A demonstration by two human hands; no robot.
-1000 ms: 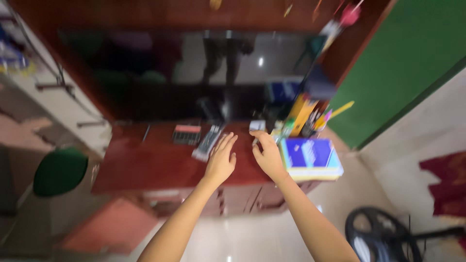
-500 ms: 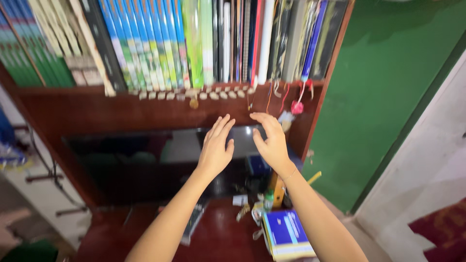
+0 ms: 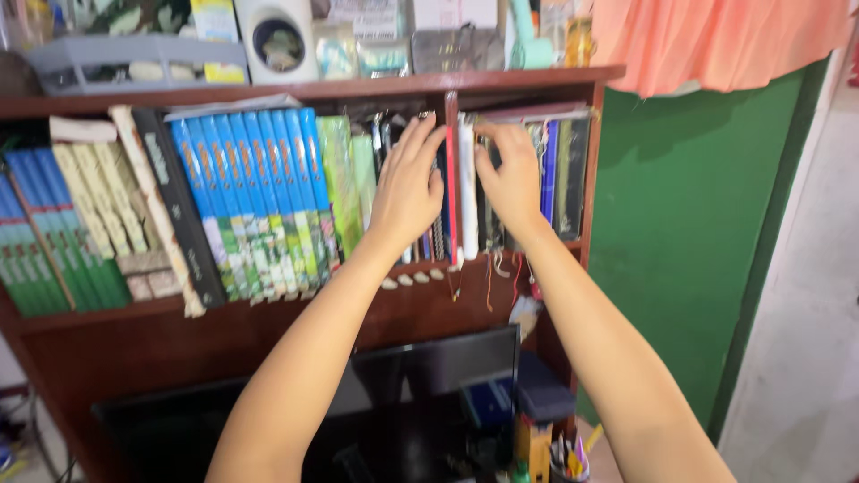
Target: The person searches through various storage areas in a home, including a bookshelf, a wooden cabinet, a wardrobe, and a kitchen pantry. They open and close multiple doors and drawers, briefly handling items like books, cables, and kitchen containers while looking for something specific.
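**Head view: both hands up among the books on the shelf**

Head camera looks at a tall wooden bookcase from my spot at the controls, and it fills most of the frame. To its right stands a green wall, with an orange cloth hanging over the top of it. Below the book shelf sits a dark screen, and at the bottom right I can make out a pot of pens.

Across the shelf runs a long row of upright books. Green books stand at the far left, then cream ones leaning a little, then a block of blue books, then a light green book, then thinner dark spines toward the right end. On top of the bookcase I see a grey tray and a white round-fronted box, with smaller items beside them too blurred to name.

Both arms reach up from the bottom of the frame. My left hand lies with its fingers spread over the tops of the thin spines just left of a red book; its grip is open, flat on the books rather than around one. My right hand is curled at the tops of the spines just right of a white book; I cannot tell whether its grip has closed on one. The red and white books stand upright between the two hands, touching each other.
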